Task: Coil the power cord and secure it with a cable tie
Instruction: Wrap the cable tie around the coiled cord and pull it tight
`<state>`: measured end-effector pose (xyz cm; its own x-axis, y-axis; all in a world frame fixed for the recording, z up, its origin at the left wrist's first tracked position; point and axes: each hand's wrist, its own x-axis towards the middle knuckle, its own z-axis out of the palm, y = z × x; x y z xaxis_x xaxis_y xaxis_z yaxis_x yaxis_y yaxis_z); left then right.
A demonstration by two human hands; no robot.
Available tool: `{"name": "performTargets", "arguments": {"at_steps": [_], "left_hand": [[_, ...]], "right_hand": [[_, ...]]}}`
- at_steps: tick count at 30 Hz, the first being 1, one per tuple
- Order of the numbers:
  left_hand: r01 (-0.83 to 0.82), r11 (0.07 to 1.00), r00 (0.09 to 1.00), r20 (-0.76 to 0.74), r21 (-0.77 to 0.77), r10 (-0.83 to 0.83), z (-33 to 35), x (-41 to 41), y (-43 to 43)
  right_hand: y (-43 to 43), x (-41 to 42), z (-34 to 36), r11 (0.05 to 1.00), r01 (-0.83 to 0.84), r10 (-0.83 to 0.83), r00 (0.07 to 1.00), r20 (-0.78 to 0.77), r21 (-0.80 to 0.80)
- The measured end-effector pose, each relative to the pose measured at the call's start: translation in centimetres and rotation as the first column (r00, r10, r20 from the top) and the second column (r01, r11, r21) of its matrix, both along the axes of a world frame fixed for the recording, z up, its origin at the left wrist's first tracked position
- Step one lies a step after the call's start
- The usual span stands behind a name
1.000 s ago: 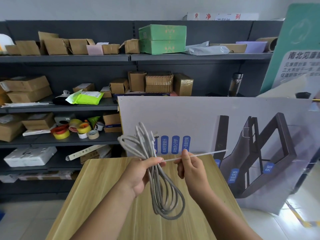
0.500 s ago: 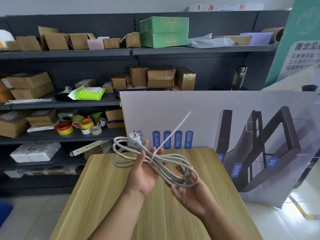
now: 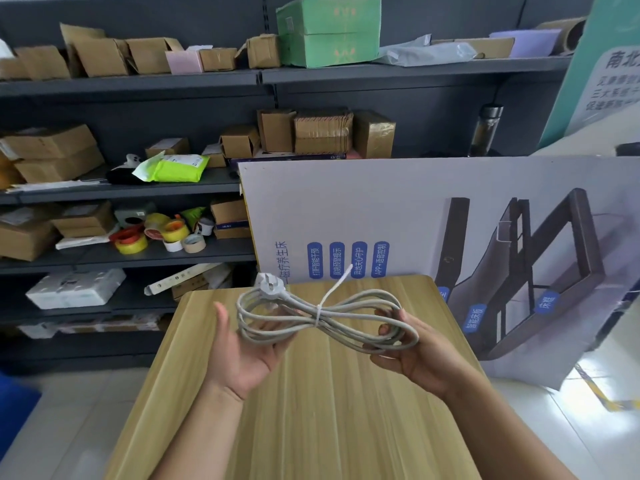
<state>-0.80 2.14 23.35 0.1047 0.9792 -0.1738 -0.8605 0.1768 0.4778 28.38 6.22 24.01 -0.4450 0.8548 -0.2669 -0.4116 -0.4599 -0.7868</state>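
A light grey power cord (image 3: 349, 311) is coiled into a flat bundle pinched at its middle into a figure-eight. A white cable tie (image 3: 329, 296) wraps that middle, its free tail pointing up and to the right. The cord's white plug (image 3: 268, 287) sticks out at the bundle's far left. My left hand (image 3: 242, 351) lies palm up under the left loop, fingers spread. My right hand (image 3: 412, 355) cups the right loop from below. The bundle hangs above the wooden table (image 3: 318, 410).
A large printed board (image 3: 433, 209) leans behind the table's far edge and right side. Dark shelves (image 3: 131, 258) at the back and left carry cardboard boxes, tape rolls (image 3: 152, 233) and a green box (image 3: 329, 31). Pale tiled floor (image 3: 59, 410) lies on both sides.
The cord has turned from hanging upright to lying level across both palms. The tie, earlier held loose in my right hand, now circles the bundle's middle. My hands have moved apart.
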Motion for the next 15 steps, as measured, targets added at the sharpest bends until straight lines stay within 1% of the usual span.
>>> {"name": "performTargets", "arguments": {"at_steps": [1,3,6,11,13,15], "left_hand": [[0.002,0.998,0.999,-0.033,-0.058,-0.004,-0.4,-0.1,-0.2],[0.052,0.993,0.995,-0.077,-0.106,-0.061,-1.5,-0.4,-0.8],[0.074,0.985,0.983,-0.155,-0.156,-0.098,-2.9,-1.0,-1.7],[-0.016,0.96,0.977,-0.207,-0.28,-0.044,-4.7,-1.5,-1.6],[-0.027,0.945,0.974,-0.222,-0.325,-0.048,-5.4,-1.7,-1.5],[-0.036,0.931,0.947,-0.31,-0.363,-0.085,-6.4,-2.1,-1.1]], "right_hand": [[0.0,0.3,-0.4,1.0,0.002,-0.003,0.999,0.039,0.009],[0.0,0.7,-1.1,1.0,0.001,-0.001,0.995,0.103,0.005],[-0.1,0.9,-2.4,0.999,-0.018,0.023,0.991,0.134,-0.034],[-0.2,0.6,-5.0,0.994,-0.026,0.042,0.988,0.146,-0.11],[-0.1,0.5,-6.0,0.991,-0.013,0.033,0.987,0.154,-0.132],[0.0,0.5,-6.9,0.988,-0.002,0.03,0.984,0.177,-0.153]]}}
